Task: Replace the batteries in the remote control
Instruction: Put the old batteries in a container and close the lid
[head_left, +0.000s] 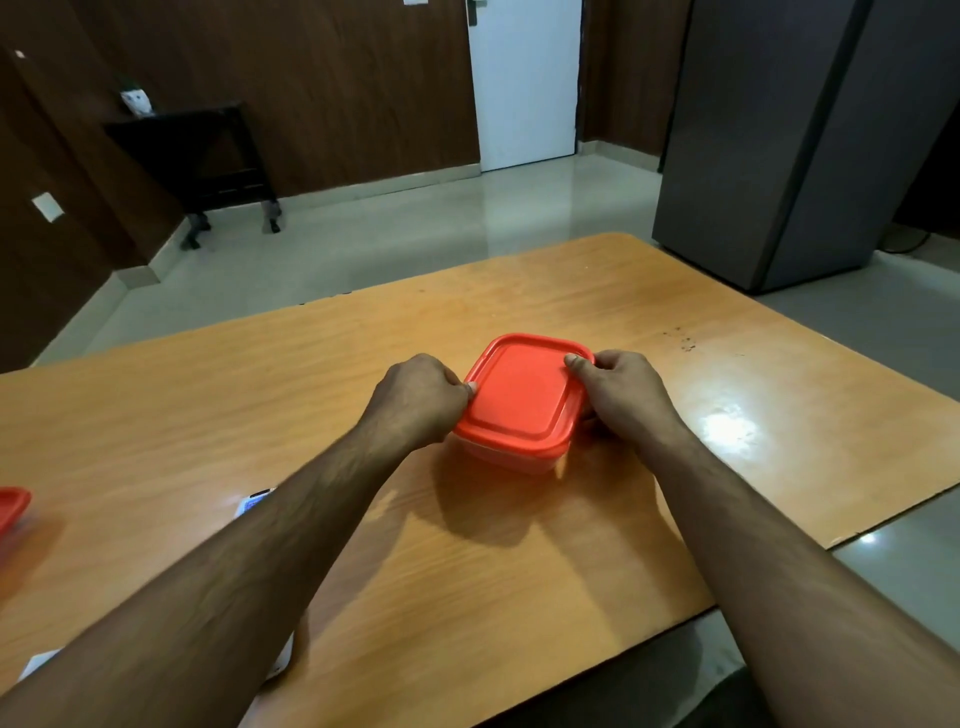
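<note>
Fingers of the left hand (421, 397) are curled against the left side of a red lid (522, 389), and the lid's edge is pinched by the thumb. Fingers of the right hand (621, 387) are curled round the right side of the same lid, with the thumb laid on top near the far right corner. The lid is held on a small box (511, 457) with see-through walls. What is in the box cannot be seen.

The box is set near the middle of the wooden bench (675, 467), a bit closer to the far edge. Both bare arms are stretched out over the bench from the near edge.

A small white thing (252, 501) with a dark end is partly hidden under the left arm; what it is cannot be told. More white bits (39, 665) are seen by the near left corner. Part of another red lid (11, 509) is seen at the left edge of the bench.

Past the bench, a white door (524, 83), a dark stand (208, 156) and a tall grey cabinet (779, 140) are seen on the shiny floor.
</note>
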